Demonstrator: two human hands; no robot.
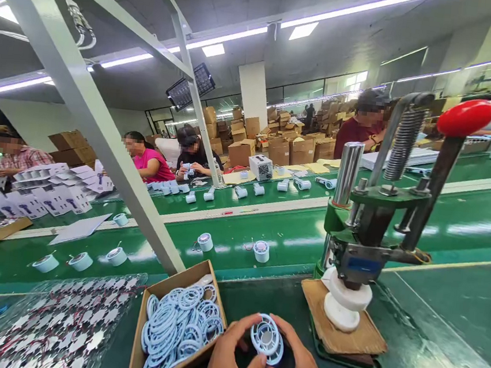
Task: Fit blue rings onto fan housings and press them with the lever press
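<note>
Plainly pinched a pale-blue ringed piece [265, 337] between left hand [231, 356] and right hand [304, 363], both half-curled, at three o'clock from the cardboard box [170, 284]; faced its rings upward, slanted its long axis eleven to five.

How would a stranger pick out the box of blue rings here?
Find the green lever press, then go left to the person's left hand. Immediately left of it sits an open cardboard box, heaped with light-blue spoked rings, unlike the neighbouring clear plastic tray of star-shaped parts.
</note>
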